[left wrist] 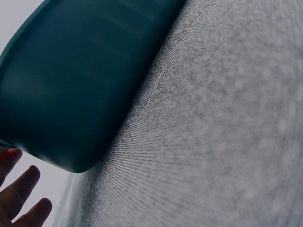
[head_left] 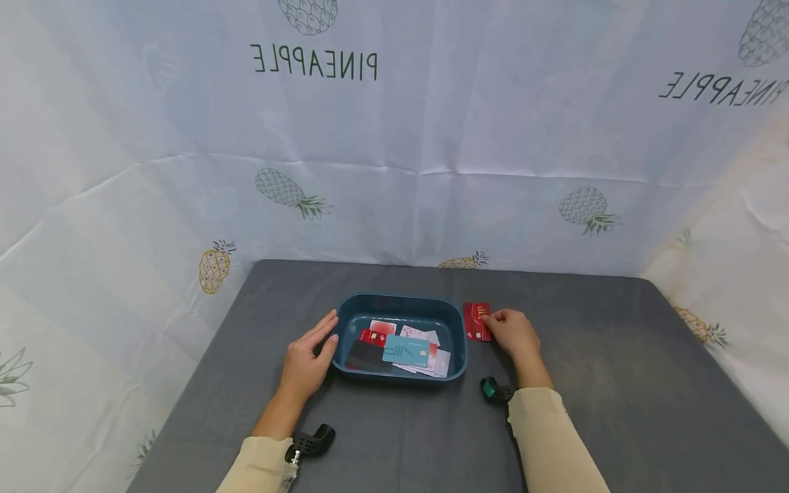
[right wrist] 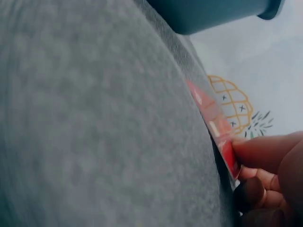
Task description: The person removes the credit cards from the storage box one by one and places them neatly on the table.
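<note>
A dark blue tray stands on the table with several cards in it, a light blue card on top. My left hand rests against the tray's left end, its fingers fairly straight. In the left wrist view, fingers show beside the tray's outer wall. To the right of the tray lies a red card, and my right hand pinches its right edge. The right wrist view has the thumb on the red card, with the card's near edge slightly off the cloth.
Inside the tray are also a black card or flat piece, a red card and pale patterned cards. Grey cloth covers the table. A white pineapple-print curtain hangs behind and at both sides.
</note>
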The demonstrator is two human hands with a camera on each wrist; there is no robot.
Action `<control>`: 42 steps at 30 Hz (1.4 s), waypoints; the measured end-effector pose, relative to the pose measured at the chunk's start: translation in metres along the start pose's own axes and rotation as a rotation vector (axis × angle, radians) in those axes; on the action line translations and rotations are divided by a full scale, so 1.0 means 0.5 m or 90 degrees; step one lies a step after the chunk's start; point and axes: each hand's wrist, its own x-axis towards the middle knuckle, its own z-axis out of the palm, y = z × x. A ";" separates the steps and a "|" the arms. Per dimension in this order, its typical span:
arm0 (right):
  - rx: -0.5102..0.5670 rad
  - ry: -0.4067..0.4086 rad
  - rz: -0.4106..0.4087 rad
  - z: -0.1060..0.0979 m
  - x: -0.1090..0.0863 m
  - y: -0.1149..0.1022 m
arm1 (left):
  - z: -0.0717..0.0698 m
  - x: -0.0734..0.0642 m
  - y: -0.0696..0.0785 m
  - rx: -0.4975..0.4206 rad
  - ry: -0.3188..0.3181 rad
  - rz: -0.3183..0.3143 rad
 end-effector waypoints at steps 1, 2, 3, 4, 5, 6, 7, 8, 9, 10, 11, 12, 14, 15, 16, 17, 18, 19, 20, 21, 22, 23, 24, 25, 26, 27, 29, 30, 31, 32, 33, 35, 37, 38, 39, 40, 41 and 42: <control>-0.006 0.002 0.003 0.001 -0.001 -0.001 | 0.000 -0.001 -0.001 0.002 0.000 -0.001; -0.012 0.002 0.006 0.001 0.000 -0.003 | 0.001 -0.001 -0.002 0.002 -0.001 -0.001; -0.018 0.002 0.008 0.001 0.000 -0.004 | 0.001 -0.002 -0.003 0.003 0.000 -0.001; -0.022 0.001 0.009 0.002 0.001 -0.005 | 0.001 -0.002 -0.004 0.004 0.000 -0.002; -0.025 0.002 0.010 0.002 0.003 -0.006 | 0.001 -0.002 -0.004 0.005 0.000 -0.003; -0.026 0.003 0.010 0.003 0.004 -0.006 | 0.000 -0.001 -0.004 0.005 0.000 -0.003; -0.026 0.002 0.009 0.003 0.006 -0.005 | 0.000 -0.001 -0.004 0.005 0.001 -0.002; -0.025 0.001 0.009 0.003 0.007 -0.005 | 0.000 -0.001 -0.004 0.005 0.002 -0.001; -0.025 0.001 0.012 0.004 0.007 -0.004 | 0.000 0.000 -0.004 0.007 0.003 0.001; -0.026 0.001 0.015 0.005 0.007 -0.003 | 0.000 0.000 -0.003 0.007 0.003 0.001; -0.027 0.001 0.018 0.005 0.007 -0.002 | 0.001 0.000 -0.003 0.008 0.005 0.002; -0.025 0.000 0.021 0.005 0.007 -0.001 | 0.001 0.000 -0.002 0.008 0.006 0.003; -0.024 0.001 0.028 0.006 0.006 0.000 | 0.003 -0.001 -0.003 0.011 0.009 0.006; -0.024 0.001 0.031 0.007 0.005 0.001 | 0.003 -0.001 -0.003 0.010 0.011 0.008; -0.021 0.002 0.030 0.007 0.004 0.002 | 0.004 -0.001 -0.003 0.009 0.013 0.011; -0.017 0.003 0.029 0.006 0.004 0.002 | 0.004 -0.001 -0.003 0.009 0.015 0.013; -0.014 0.005 0.026 0.006 0.003 0.002 | 0.004 0.000 -0.004 0.009 0.017 0.015; -0.014 0.008 0.023 0.007 0.002 0.002 | 0.005 0.000 -0.005 0.009 0.019 0.017; -0.012 0.010 0.019 0.006 0.001 0.002 | 0.005 0.000 -0.005 0.009 0.021 0.016; -0.009 0.012 0.015 0.006 0.001 0.002 | 0.005 0.000 -0.005 0.009 0.023 0.015; -0.006 0.014 0.011 0.006 0.000 0.001 | 0.005 0.001 -0.005 0.011 0.024 0.013; -0.004 0.015 0.008 0.006 -0.001 0.001 | 0.005 0.001 -0.004 0.012 0.026 0.008; -0.002 0.016 0.007 0.006 -0.001 0.001 | 0.005 0.001 -0.004 0.012 0.028 0.003; 0.000 0.016 0.006 0.007 -0.002 0.000 | 0.005 0.001 -0.004 0.012 0.030 -0.004; 0.002 0.015 0.007 0.007 -0.002 0.000 | 0.005 0.001 -0.003 0.010 0.032 -0.012; 0.004 0.014 0.007 0.008 -0.003 0.000 | 0.005 0.001 -0.003 0.009 0.036 -0.017; 0.005 0.013 0.009 0.008 -0.003 0.000 | 0.005 0.001 -0.002 -0.002 0.041 -0.028; 0.004 0.013 0.009 0.008 -0.004 -0.001 | 0.005 0.001 -0.002 -0.007 0.045 -0.031; 0.005 0.013 0.008 0.008 -0.004 0.000 | 0.005 0.001 -0.002 -0.014 0.048 -0.034; 0.003 0.013 0.007 0.008 -0.004 0.000 | 0.006 0.001 -0.003 -0.020 0.051 -0.036; 0.003 0.014 0.004 0.008 -0.004 0.000 | 0.006 0.001 -0.005 -0.025 0.055 -0.037; 0.001 0.018 -0.001 0.008 -0.004 0.000 | 0.007 0.000 -0.006 -0.037 0.059 -0.042; 0.002 0.020 -0.004 0.008 -0.005 0.000 | 0.008 -0.001 -0.009 -0.042 0.062 -0.046; 0.003 0.021 -0.005 0.008 -0.005 0.000 | 0.008 -0.001 -0.010 -0.041 0.063 -0.048; 0.006 0.021 -0.005 0.008 -0.005 0.001 | 0.008 -0.001 -0.011 -0.041 0.062 -0.051; 0.009 0.022 -0.004 0.008 -0.005 0.001 | 0.008 0.000 -0.010 -0.041 0.061 -0.054; 0.012 0.024 -0.004 0.009 -0.005 0.002 | 0.009 0.000 -0.011 -0.038 0.060 -0.055; 0.016 0.025 -0.003 0.009 -0.005 0.003 | 0.009 0.000 -0.011 -0.036 0.059 -0.057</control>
